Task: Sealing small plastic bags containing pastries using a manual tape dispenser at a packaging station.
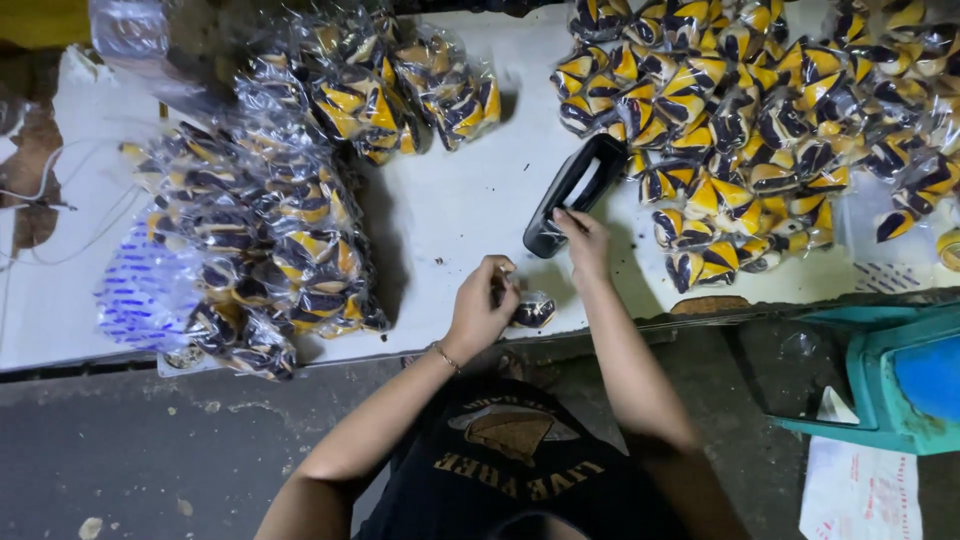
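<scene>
- Hands at the near edge of a white counter [450, 200], smooth and flat.
- Left hand [482, 308]: fingers curled tight round a small crinkly packet [533, 311], dark with yellow, at the counter's front edge.
- Right hand [584, 240]: fingertips pressed flat on the end of a black sealer [575, 192], a long hard-plastic bar lying aslant; nothing gripped.
- Pile [760, 120] of glossy pyramid-shaped packets, yellow, black and white, just right of the sealer.
- Clear bags [270, 230] stuffed with the same packets, left side, shiny and wrinkled.
- Teal stool [880, 380] below right.
</scene>
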